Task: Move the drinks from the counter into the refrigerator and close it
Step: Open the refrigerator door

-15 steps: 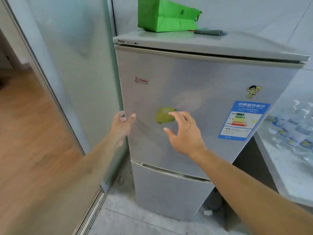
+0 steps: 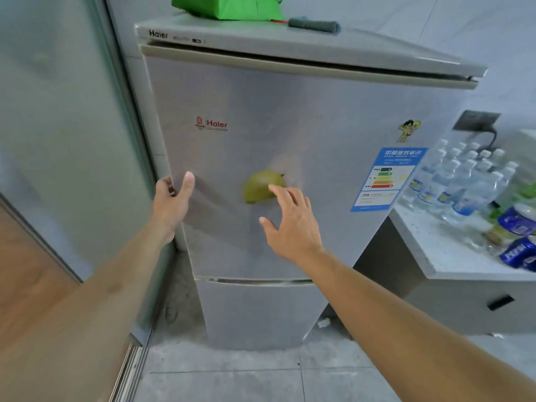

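Head view: we read "Haier" on the refrigerator point(image 2: 290, 117), on its top strip and again on the upper door, where a blue energy label point(image 2: 383, 178) with coloured bars sits to the right of our grips. Our left hand point(image 2: 171, 204) is clenched around the upper door's left edge, which stands closed. Our right hand point(image 2: 293, 224) is released, fingers spread over a green pear magnet point(image 2: 258, 184). Further right, the counter point(image 2: 441, 253) holds clear water bottles point(image 2: 464, 181) and blue Pepsi cans point(image 2: 519, 250). A green bag point(image 2: 226, 7) rests on the refrigerator top. The tiled floor below lies open.
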The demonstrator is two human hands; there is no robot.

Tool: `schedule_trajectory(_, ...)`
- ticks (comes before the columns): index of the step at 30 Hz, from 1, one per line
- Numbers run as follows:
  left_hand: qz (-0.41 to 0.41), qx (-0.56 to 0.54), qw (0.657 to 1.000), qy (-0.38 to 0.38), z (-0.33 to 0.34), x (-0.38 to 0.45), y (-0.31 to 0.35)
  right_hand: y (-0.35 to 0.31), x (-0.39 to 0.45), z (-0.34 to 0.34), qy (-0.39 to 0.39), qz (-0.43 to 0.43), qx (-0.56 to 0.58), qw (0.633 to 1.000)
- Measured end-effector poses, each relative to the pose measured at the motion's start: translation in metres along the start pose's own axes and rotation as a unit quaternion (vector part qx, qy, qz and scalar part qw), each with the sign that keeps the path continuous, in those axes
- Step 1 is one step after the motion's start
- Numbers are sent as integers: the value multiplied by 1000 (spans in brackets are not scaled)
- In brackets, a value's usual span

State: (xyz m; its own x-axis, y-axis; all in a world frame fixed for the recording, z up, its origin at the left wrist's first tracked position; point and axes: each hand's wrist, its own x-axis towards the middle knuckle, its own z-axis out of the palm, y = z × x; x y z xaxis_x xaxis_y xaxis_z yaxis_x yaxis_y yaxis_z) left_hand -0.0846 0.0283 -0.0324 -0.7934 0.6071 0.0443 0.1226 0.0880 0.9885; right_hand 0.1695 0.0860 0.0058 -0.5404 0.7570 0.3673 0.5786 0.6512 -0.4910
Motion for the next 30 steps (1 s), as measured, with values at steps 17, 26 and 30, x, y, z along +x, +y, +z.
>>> schedule_trajectory(17,82,-25,985,147,-4,-294,-21,39,-184,-89,-65,47,83,993)
schedule_trajectory(26,133,42,989,56,68,-516,0,73,-356,-154,-70,27,169,983)
schedule_trajectory(30,165,62,979,-98,107,-576,17,95,-399,-186,2,82,222,972)
